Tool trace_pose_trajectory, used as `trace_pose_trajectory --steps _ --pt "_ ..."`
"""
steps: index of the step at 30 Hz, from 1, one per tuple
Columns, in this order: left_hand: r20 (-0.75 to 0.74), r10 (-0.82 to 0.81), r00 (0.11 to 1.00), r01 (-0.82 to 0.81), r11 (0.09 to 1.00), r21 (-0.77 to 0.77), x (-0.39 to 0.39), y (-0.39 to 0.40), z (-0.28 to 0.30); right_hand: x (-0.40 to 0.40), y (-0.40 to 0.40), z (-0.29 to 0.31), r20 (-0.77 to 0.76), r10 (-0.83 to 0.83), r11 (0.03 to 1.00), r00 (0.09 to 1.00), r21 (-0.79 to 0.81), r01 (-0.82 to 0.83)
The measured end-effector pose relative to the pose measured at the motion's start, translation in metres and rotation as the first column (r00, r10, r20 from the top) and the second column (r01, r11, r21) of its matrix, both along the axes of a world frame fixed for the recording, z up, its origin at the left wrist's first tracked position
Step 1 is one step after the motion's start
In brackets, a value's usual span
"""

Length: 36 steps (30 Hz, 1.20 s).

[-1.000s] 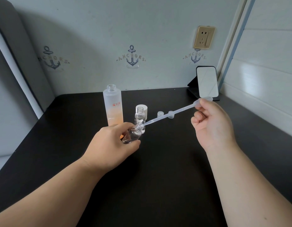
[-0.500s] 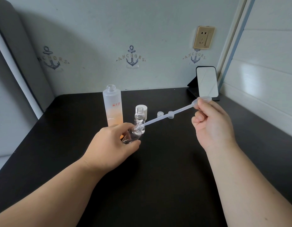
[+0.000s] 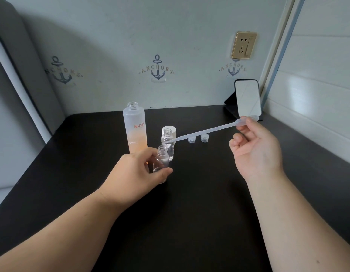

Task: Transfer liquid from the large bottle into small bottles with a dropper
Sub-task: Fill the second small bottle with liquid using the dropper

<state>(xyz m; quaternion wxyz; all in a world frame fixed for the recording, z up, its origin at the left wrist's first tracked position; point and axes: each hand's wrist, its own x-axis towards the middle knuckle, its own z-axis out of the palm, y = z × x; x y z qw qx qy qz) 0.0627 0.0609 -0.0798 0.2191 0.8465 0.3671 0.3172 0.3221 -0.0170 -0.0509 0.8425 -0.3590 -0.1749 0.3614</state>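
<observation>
My left hand (image 3: 136, 173) grips a small clear bottle (image 3: 162, 161), upright on the black table (image 3: 189, 213), its neck open. My right hand (image 3: 256, 152) pinches the bulb of a clear plastic dropper (image 3: 207, 131). Its thin tip points left and down, ending just above and behind the held bottle's mouth, in front of a second small open bottle (image 3: 168, 143). The tall frosted large bottle (image 3: 135, 128), uncapped and part full of orange liquid, stands behind my left hand.
A white cap (image 3: 171, 128) stands behind the second small bottle. Two small clear caps (image 3: 198, 138) lie to the right of it. A phone on a black stand (image 3: 247, 99) leans at the back right corner, below a wall socket (image 3: 243, 45).
The small bottle went from tilted to upright on the table. The dropper tip came out of its neck and rose slightly; my right hand lifted a little.
</observation>
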Motion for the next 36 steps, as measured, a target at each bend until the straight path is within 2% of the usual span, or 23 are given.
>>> trace_pose_trajectory --steps 9,11,13,16,18,20,25,28,36 --pt "0.003 -0.014 1.0 0.014 0.999 -0.042 0.0 0.002 -0.003 -0.002 0.001 0.0 -0.026 0.02 0.999 0.999 -0.03 -0.02" --pt "0.134 -0.02 0.991 0.024 0.999 -0.03 -0.003 0.0 -0.002 -0.002 0.001 0.0 -0.031 0.024 0.999 0.999 -0.029 -0.025" --pt "0.339 -0.007 0.941 0.013 1.0 -0.015 -0.005 -0.002 0.0 -0.001 0.0 0.001 -0.049 0.025 0.999 0.998 -0.027 -0.026" --pt "0.551 0.146 0.822 -0.158 0.987 -0.027 -0.008 0.002 0.002 0.0 0.0 0.0 -0.056 0.032 0.999 0.998 -0.022 -0.033" --pt "0.605 0.275 0.747 -0.267 0.958 -0.105 -0.009 0.008 0.002 -0.001 0.001 -0.001 -0.052 0.044 0.999 0.998 -0.017 -0.045" --pt "0.588 0.336 0.736 -0.283 0.941 -0.183 -0.009 0.015 0.0 -0.001 0.001 -0.001 -0.057 0.054 0.998 0.997 -0.011 -0.054" --pt "0.403 0.332 0.853 -0.204 0.923 -0.328 -0.004 0.028 -0.007 -0.002 0.002 -0.001 -0.062 0.071 0.997 0.996 -0.011 -0.072" --pt "0.284 0.339 0.897 -0.259 0.924 -0.283 -0.001 0.03 -0.009 -0.003 0.002 -0.001 -0.045 0.087 0.996 0.995 -0.02 -0.088" --pt "0.286 0.298 0.911 -0.239 0.945 -0.223 -0.003 0.025 -0.006 -0.001 0.002 -0.003 -0.034 0.141 0.989 0.989 0.039 -0.14"
